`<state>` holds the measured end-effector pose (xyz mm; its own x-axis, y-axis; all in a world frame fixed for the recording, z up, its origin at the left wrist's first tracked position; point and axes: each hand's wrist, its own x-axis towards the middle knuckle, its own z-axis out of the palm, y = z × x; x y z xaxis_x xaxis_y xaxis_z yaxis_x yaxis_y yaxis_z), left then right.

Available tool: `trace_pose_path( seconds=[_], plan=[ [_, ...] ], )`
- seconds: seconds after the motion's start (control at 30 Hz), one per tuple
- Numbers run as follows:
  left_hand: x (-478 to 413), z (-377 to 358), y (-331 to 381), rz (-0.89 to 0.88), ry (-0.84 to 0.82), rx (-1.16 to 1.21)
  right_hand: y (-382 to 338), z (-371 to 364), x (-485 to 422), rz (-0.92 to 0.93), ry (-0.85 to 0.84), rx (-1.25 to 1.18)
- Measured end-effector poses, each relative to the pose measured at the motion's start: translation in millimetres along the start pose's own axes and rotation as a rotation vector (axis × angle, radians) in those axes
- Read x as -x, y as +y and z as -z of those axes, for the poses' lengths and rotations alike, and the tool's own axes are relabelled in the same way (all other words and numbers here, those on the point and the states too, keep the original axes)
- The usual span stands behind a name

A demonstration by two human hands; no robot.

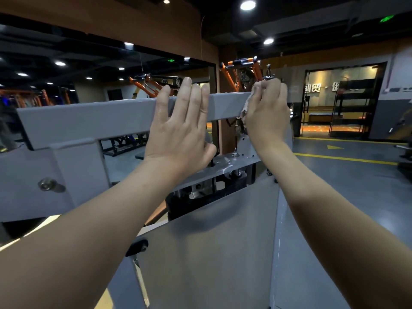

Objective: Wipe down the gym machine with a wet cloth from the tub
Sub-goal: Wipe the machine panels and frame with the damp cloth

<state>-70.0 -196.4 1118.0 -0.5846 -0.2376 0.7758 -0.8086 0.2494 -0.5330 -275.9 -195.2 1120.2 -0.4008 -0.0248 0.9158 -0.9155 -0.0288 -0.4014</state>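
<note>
a pale cloth (244, 111) — mostly hidden under the right grip (266, 108), whose curled fingers bunch it — is pressed to the far end of the gym machine's grey crossbar (89, 121). the left grip (180, 128) lies flat on the same bar, fingers straight. below, a grey panel (211, 241) covers much of the dark mechanism; orange machines (236, 72) blur beyond.
</note>
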Motion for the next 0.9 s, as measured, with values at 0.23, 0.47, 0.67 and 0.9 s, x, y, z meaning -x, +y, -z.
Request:
trace_pose_path(
  seconds=[0.23, 0.47, 0.67, 0.9],
  plan=[
    [0.7, -2.3, -2.0, -0.001, 0.012, 0.035, -11.1, 15.5, 30.8, 0.257, -0.183, -0.148],
    [2.7, -5.2, -2.9, -0.025, 0.036, 0.014, -21.4, 8.3, 28.9, 0.216, -0.081, 0.057],
    [1.2, -5.9, 0.1, -0.003, 0.031, 0.023, 5.1, 13.6, 7.8, 0.165, -0.083, 0.121],
    [-3.2, 1.0, 16.4, 0.109, -0.061, -0.021, -7.4, 7.1, 21.3, 0.445, -0.115, 0.034]
  ],
)
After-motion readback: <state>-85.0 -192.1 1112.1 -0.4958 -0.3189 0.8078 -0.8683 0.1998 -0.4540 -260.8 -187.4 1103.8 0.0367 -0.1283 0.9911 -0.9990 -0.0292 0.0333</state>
